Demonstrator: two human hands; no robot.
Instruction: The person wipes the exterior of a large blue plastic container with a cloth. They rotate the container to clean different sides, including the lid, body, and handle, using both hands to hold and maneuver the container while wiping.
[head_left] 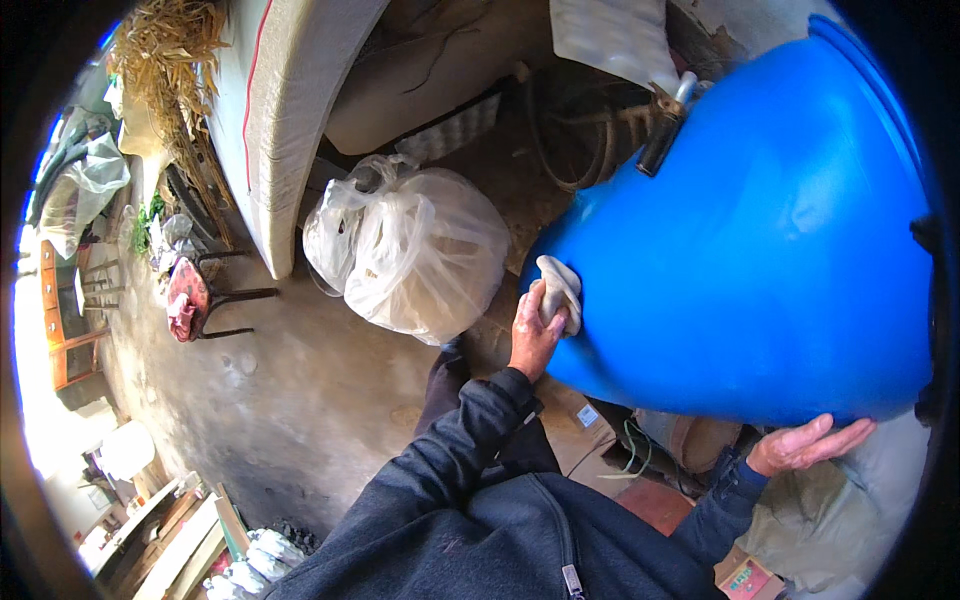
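- Blue barrel (740, 250), count one: at right of view, very large, smooth glossy plastic, rounded wall, raised rim toward the upper right.
- Cloth (561, 290), count one: pale grey, soft, bunched into folds, set against the barrel's left side.
- Hands, count two, both bare, at the barrel.
- Left hand (535, 340): reaching up and forward from a bent elbow; fingers curled round the cloth, grasping it against the plastic.
- Right hand (810, 447): at the barrel's lower edge, forearm short in view; fingers released, extended, pointing right; light contact or slight gap there, cannot tell.
- Jacket (430, 540), count one: dark, matte fabric, zip down the front, sleeves reaching the wrists.
- Plastic bag (420, 255), count one near the barrel: translucent, wrinkled, bulging to a near-round shape, on the floor (300, 400) left of the cloth; floor grey-brown, blotchy.
- Black-gripped tube (658, 145), count one: just beside the barrel's upper left.
- Mattress-like panel (290, 130), count one: pale, thick, on edge, red piping.
- Chair (187, 290), count one: dark legs, red seat, far left.
- Dried stalks (165, 50), one bundle: straw-coloured, brittle-looking, upper left.
- Planks (185, 545), several, overlapping, exact count unclear: long, flat, lower left.
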